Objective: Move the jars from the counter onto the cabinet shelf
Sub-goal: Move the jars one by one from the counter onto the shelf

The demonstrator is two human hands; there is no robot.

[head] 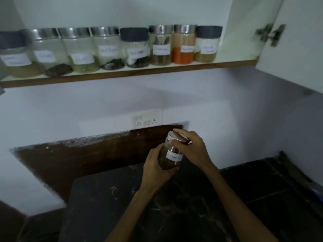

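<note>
Here, a labelled jar (172, 153) was held tilted above the dark table (192, 206), the left hand (157, 165) wrapped around its lower body and the right hand (189, 147) clasped over its steel lid (178, 137). Glass-like, rigid and probably smooth, half full of brown powder, it looked light but breakable, best gripped around the body rather than by the lid. A row of jars (111, 48) already lined the cabinet shelf (131, 72) above.

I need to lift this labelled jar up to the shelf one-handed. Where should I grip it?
Grip the glass body of the jar from the side, below the steel lid, as the left hand does now. The lid may turn or slip under the right hand; the straight round wall probably suits a wrap grip.
</note>
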